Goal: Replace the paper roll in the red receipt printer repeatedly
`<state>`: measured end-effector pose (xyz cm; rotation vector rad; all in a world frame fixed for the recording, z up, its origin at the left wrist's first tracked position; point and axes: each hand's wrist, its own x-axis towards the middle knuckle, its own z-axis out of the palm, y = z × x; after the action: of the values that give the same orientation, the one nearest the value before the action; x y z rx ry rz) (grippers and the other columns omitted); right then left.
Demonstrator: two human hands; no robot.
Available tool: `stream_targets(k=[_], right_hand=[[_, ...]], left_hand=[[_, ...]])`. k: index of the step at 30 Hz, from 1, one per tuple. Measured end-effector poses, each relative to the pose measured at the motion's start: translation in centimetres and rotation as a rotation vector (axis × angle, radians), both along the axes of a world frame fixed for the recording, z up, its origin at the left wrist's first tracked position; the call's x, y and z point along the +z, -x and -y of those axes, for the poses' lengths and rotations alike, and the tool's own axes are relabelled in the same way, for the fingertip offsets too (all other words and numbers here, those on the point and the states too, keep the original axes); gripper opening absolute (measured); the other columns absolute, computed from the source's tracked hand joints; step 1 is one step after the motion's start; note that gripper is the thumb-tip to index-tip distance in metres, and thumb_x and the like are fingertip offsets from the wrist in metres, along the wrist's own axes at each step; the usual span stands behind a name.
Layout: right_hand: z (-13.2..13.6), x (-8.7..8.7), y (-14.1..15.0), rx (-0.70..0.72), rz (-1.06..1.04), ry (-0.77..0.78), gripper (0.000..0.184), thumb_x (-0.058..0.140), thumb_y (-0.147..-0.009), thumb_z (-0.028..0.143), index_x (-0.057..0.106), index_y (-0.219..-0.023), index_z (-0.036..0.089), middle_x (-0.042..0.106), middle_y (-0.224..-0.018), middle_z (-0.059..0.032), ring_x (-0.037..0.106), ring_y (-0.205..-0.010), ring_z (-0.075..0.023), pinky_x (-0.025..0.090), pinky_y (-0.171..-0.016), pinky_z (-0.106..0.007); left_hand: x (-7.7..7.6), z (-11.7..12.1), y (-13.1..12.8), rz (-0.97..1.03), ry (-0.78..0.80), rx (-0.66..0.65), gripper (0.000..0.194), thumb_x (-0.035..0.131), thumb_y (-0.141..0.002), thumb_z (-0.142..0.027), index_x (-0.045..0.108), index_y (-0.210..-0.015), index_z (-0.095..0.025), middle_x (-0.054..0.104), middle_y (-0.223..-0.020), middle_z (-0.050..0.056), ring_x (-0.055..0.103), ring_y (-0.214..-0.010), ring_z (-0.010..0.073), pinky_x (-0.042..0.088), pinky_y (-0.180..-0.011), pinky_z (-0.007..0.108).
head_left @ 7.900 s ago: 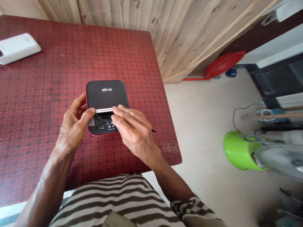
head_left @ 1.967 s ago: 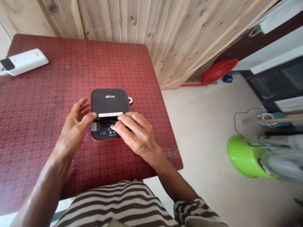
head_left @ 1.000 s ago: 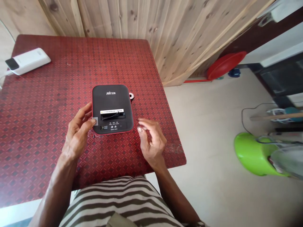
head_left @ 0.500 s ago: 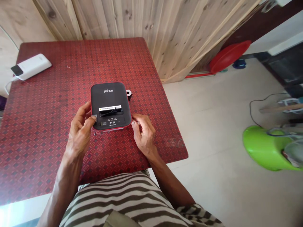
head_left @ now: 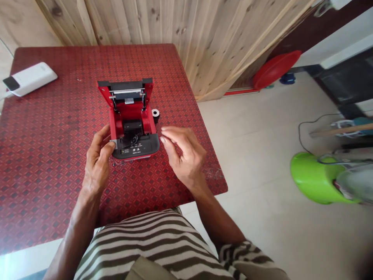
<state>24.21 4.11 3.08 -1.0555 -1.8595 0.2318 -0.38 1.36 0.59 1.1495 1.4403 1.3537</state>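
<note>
The printer [head_left: 135, 146] sits on the red table [head_left: 72, 163], lid up. The left hand [head_left: 97, 157], half curled, grips its left side; the right hand [head_left: 186, 151], loosely curled and empty, hovers just right. A small roll [head_left: 155, 113] stands beside its right side, past the right hand. A white power bank [head_left: 33, 79] lies far left.

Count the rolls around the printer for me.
1 for certain: the small roll on the table, just right of the open printer. The black shape inside may be another; I can't tell. Others could be hidden.
</note>
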Motion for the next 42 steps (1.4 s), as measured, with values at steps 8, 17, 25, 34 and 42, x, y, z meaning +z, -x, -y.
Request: stream_targets(k=[8, 17, 25, 34, 42], right_hand=[[-8.4, 6.1, 7.8, 0.326, 0.894, 0.405, 0.030, 0.050, -0.118, 0.010, 0.079, -0.126, 0.008, 0.083, -0.124, -0.0209, 0.080, -0.122, -0.0323, 0.060, -0.099, -0.041], [-8.5, 7.3, 8.3, 0.361, 0.971, 0.432, 0.030, 0.056, -0.111, 0.006, 0.076, -0.133, 0.009, 0.082, -0.128, -0.0198, 0.079, -0.120, -0.0299, 0.060, -0.103, -0.042], [-4.0, 5.9, 0.2, 0.175, 0.201, 0.272, 0.026, 0.081, -0.101, 0.023, 0.077, -0.126, 0.022, 0.084, -0.121, -0.0066, 0.078, -0.108, -0.0242, 0.064, -0.099, -0.042], [-2.1, -3.8, -3.5, 0.067, -0.206, 0.616, 0.028, 0.078, -0.092, 0.027, 0.077, -0.121, 0.027, 0.086, -0.115, -0.0040, 0.079, -0.092, -0.0203, 0.066, -0.089, -0.039], [-2.5, -3.7, -4.4, 0.253, -0.136, 0.684, 0.025, 0.076, -0.096, 0.030, 0.078, -0.120, 0.025, 0.087, -0.117, -0.0058, 0.082, -0.098, -0.0220, 0.068, -0.093, -0.038]], left_hand=[[0.8, 0.3, -0.4, -0.130, -0.049, 0.020, 0.055, 0.068, -0.105, -0.056, 0.071, -0.150, -0.023, 0.078, -0.147, 0.011, 0.072, -0.137, 0.0329, 0.060, -0.117, 0.050], [-0.2, 0.3, -0.3, -0.113, -0.013, 0.024, 0.061, 0.066, -0.105, -0.058, 0.066, -0.153, -0.020, 0.077, -0.147, 0.015, 0.077, -0.127, 0.0311, 0.064, -0.106, 0.048], [0.0, 0.4, 0.0, -0.134, -0.017, 0.010, 0.056, 0.066, -0.106, -0.057, 0.069, -0.152, -0.024, 0.077, -0.147, 0.012, 0.075, -0.134, 0.0316, 0.062, -0.112, 0.048], [-0.6, 0.3, 0.1, -0.127, -0.017, 0.046, 0.051, 0.068, -0.106, -0.055, 0.072, -0.151, -0.031, 0.077, -0.145, 0.008, 0.073, -0.134, 0.0301, 0.061, -0.115, 0.045], [-0.8, 0.4, 0.3, -0.071, -0.024, 0.047, 0.060, 0.074, -0.103, -0.054, 0.072, -0.154, -0.024, 0.079, -0.145, 0.010, 0.074, -0.134, 0.0307, 0.059, -0.113, 0.042]])
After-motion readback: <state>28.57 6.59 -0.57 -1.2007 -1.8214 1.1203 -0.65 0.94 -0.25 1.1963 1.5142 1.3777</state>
